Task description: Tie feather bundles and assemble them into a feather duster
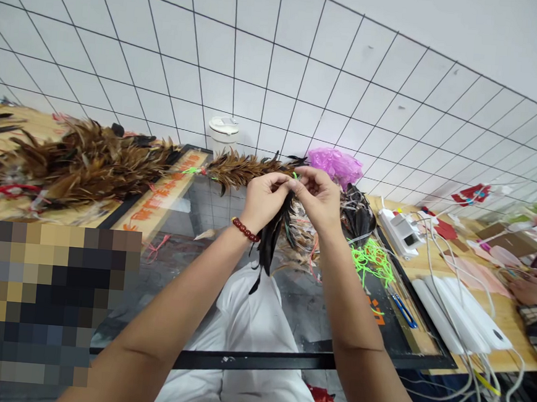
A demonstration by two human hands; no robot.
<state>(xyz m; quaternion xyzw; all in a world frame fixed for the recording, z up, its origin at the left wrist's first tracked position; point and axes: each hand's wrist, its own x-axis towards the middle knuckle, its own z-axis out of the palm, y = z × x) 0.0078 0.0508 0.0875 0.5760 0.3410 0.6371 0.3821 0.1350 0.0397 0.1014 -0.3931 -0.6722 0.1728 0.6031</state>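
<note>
My left hand (264, 202), with a beaded bracelet at the wrist, pinches the top of a bunch of long black feathers (269, 245) that hangs down over the table. Against it, the fingers of my right hand (318, 197) close on the same spot. A short bit of bright green cord (294, 175) shows at the fingertips; how it runs is hidden. Behind my hands stretches a brown feather garland (234, 168), its left end tied with green and red. Loose mottled feathers (300, 234) lie beneath my right hand.
Brown feather garlands (99, 163) are heaped at left. A white lidded bin (223, 132) and a purple plastic bag (336, 165) stand by the wall. To the right are green cords (373, 262), blue snips (403, 311), a power strip (398, 233) and a co-worker's hand (535, 287).
</note>
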